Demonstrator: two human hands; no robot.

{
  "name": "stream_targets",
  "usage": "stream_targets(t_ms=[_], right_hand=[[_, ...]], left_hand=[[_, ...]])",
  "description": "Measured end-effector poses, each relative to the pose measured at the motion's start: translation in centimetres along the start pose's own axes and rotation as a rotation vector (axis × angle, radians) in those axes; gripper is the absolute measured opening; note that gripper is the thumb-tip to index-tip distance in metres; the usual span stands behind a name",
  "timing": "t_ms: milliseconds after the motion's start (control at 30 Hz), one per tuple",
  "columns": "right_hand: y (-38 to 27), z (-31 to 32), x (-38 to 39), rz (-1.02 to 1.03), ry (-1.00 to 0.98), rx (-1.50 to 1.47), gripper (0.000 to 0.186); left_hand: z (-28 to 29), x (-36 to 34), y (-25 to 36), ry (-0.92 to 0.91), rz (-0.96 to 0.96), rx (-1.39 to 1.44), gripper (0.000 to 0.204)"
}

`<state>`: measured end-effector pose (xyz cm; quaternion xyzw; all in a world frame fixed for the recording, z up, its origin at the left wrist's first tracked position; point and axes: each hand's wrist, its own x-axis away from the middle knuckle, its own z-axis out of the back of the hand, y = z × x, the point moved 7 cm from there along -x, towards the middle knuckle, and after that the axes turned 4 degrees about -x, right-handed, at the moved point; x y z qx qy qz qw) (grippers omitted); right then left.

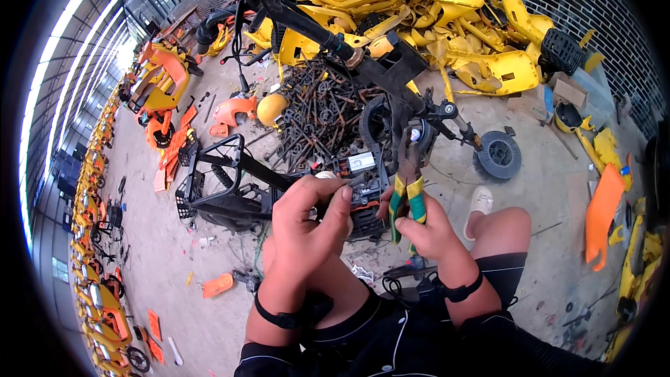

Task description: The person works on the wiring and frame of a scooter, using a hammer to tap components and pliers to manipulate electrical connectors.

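My right hand (431,229) is wrapped round pliers (416,199) with green and yellow handles. Their dark jaws point away from me, over the stripped black frame of a scooter (269,180). My left hand (307,215) is closed in a pinch, thumb against forefinger, with a small dark piece at the fingertips that is too small to name. Just beyond both hands lies the frame's open middle bay, where a box with a white label (361,162) and dark parts show. The frame's black steering column (307,26) slants across the top.
Behind the frame rises a heap of rusty metal parts (317,108), with a pile of yellow plastic panels (460,35) beyond. A small black wheel (498,156) stands right of the frame. Orange panels (604,216) lie far right. Yellow scooters (87,251) line the left.
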<state>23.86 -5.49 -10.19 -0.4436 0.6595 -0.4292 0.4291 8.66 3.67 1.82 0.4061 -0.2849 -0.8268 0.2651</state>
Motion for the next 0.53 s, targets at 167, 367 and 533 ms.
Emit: stream_targets(t_ms=[167,367,533], right_hand=[[0.0,-1.9,0.3,-0.215,-0.139,-0.178,0.051],[1.1,-3.0,0.5,-0.135,-0.197,-0.257,0.063],[1.3,-3.9,0.8,-0.11,-0.225,-0.347,0.069]], left_hand=[[-0.4,-0.2,0.6,-0.024,0.006,0.036,0.008],[-0.7,-0.3,1.0,-0.03,-0.032,0.022,0.009],[-0.6,-0.3,1.1,-0.019,0.006,0.003,0.008]])
